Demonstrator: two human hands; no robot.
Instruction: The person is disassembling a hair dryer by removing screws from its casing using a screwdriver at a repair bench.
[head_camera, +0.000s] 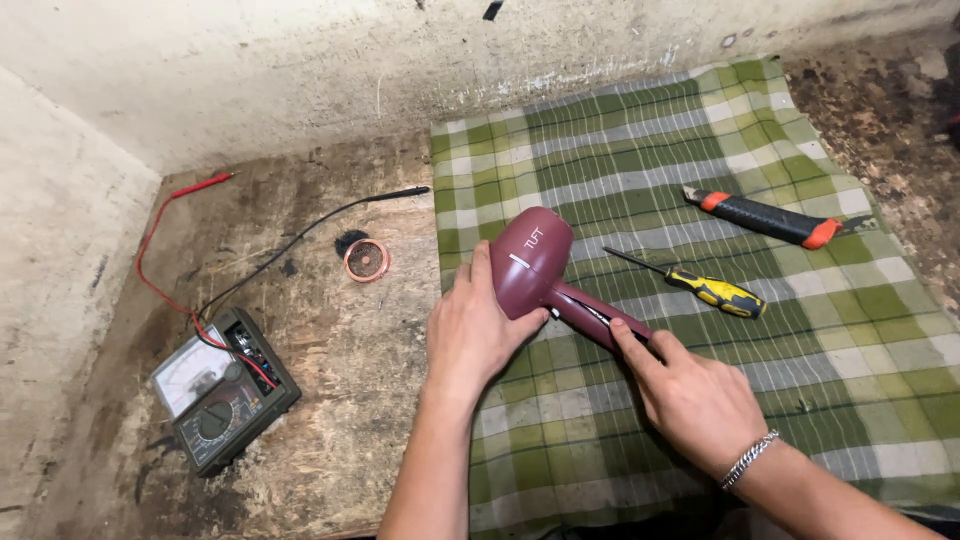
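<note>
Dark red hair dryer (535, 265) lying on the green checked cloth (700, 130), near its left edge, round body toward the wall, handle pointing down and to the right. Left hand (470, 335) wrapped around the lower side of the round body, thumb up along it, gripping it. Right hand (695, 400) with fingers curled loosely, index finger stretched out and pressing on the handle; silver bracelet (750, 458) on its wrist. Just right of the dryer, on the same cloth, a screwdriver (700, 285) with yellow and black handle. Farther up and right, a black and orange utility knife (765, 217). Left of the cloth, on the bare worn wooden board (340, 400), a small round copper-coloured grille (366, 260). Near the left wall, an analog multimeter (222, 390), with red lead (160, 240) and black lead (320, 220) running toward the wall.
</note>
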